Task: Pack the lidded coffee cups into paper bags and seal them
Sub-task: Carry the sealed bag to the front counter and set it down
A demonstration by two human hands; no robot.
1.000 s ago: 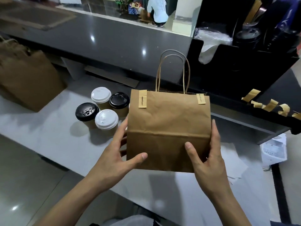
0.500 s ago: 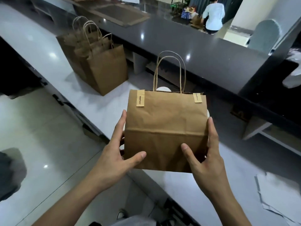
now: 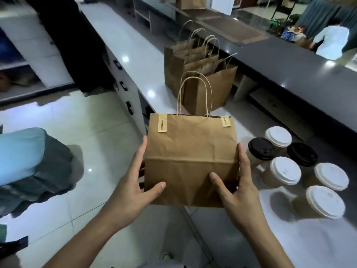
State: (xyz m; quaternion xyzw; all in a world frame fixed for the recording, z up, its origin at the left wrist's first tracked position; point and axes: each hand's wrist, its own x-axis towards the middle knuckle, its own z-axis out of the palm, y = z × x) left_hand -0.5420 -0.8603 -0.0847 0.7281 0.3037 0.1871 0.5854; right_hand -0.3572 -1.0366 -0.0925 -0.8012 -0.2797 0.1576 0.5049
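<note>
White desk (image 3: 135,55) stretches ahead, and the sealed paper bag (image 3: 190,161), gripped low between left hand (image 3: 133,192) and right hand (image 3: 238,190) beside the waiting cups (image 3: 286,171), could tip its cups if that squeeze slackens or tilts.

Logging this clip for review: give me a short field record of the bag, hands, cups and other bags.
held bag: sealed paper bag, two stickers over its top edge
left hand: grips bag's left side
right hand: grips bag's right side
loose cups: six lidded, four white, two black, on counter
other bags: cluster standing behind
</note>
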